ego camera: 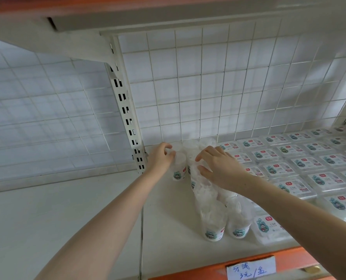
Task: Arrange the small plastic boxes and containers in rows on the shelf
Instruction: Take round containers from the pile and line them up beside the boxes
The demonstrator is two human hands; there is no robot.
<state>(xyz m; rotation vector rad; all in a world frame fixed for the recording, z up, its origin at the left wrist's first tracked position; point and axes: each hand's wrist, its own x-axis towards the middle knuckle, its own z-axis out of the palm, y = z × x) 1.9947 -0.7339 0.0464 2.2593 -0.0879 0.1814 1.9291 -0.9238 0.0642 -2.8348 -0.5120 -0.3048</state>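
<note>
Most of the job looked done: flat plastic boxes (301,170) lay in tidy rows across the right part of the shelf (168,229), reaching its back edge. What remained was the cluster of round clear containers (212,219) beside them, running in a loose column from the front edge toward the wire grid back (208,87). The left hand (161,158) curled its fingers round a container (179,168) near the back. The right hand (220,168) rested on the neighbouring one, fingers bent over its top.
</note>
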